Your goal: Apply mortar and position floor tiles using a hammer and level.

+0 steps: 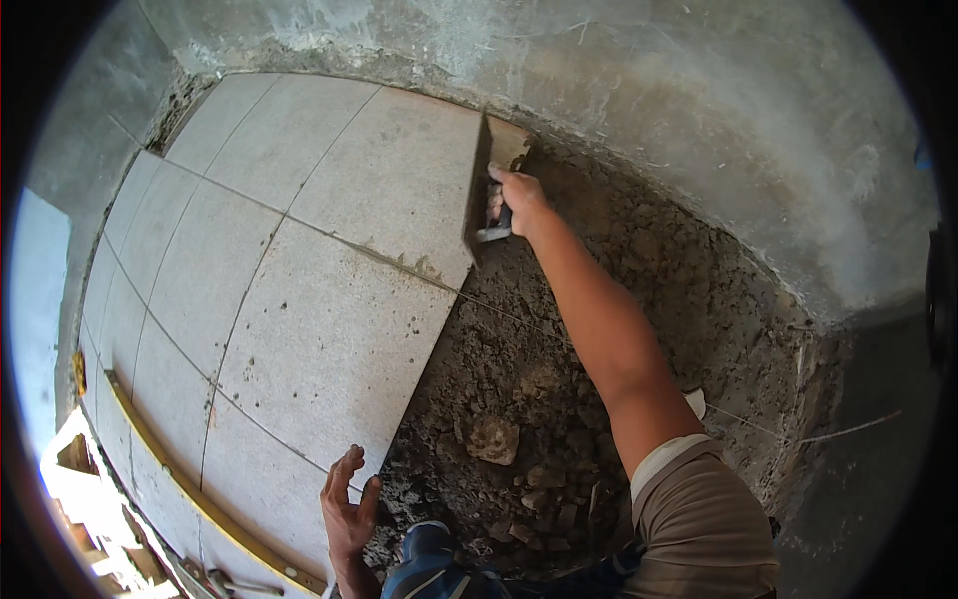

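My right hand (514, 202) is wrapped round the handle of a plastering trowel (477, 185). The trowel's flat rectangular blade stands on edge along the right side of the far floor tile (399, 170). A tan flat surface (510, 146) shows just beyond my fingers; whether it belongs to the trowel cannot be made out. Pale grey tiles cover the floor on the left, and rough dark mortar bed (609, 220) lies to the right. My left hand (349, 509) is open, fingers apart, above the near tile's (329, 349) lower corner, holding nothing.
A yellow level (200, 489) lies across the tiles at lower left, near a dark hand tool (235, 582). A thin string (743, 419) crosses the mortar. Broken rubble (494, 439) lies before my knees. Concrete walls (639, 90) bound the far and right sides.
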A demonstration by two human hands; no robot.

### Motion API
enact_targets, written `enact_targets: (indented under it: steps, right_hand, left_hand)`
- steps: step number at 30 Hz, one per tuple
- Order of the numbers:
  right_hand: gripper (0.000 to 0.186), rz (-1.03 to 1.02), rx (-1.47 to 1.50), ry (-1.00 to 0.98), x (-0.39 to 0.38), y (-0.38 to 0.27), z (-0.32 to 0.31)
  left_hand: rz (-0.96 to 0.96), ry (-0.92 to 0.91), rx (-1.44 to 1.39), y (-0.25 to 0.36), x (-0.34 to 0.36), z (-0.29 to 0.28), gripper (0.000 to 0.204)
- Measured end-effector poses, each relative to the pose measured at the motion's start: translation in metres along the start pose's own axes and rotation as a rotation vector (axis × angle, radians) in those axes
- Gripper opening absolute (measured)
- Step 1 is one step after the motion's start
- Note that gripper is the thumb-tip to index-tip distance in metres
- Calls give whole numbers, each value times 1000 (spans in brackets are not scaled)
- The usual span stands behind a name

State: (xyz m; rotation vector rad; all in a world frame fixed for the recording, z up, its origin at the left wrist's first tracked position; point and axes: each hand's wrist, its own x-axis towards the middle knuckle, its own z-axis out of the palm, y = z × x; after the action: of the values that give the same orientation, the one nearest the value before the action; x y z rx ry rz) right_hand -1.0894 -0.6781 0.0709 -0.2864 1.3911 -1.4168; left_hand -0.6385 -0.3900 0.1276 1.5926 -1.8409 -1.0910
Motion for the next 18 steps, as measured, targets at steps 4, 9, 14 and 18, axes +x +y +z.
enact_targets:
  steps: [4,9,14,18]
  right_hand:
    - [28,-17,125,283,6,-11,-37]
    - [29,63,-396,-176,-146,-73,-162]
    - [37,-332,-1125,-147,-164,-121,-251]
    - [44,-819,-1754,127,-112,-155,-302]
  left_hand:
    - [-90,113,159,28,-33,-12,53]
    - [-144,57,230,61,-58,-5,53]
    - [-139,-243,451,71,-39,21,58]
    - [2,-282,559,91,-1,58,56]
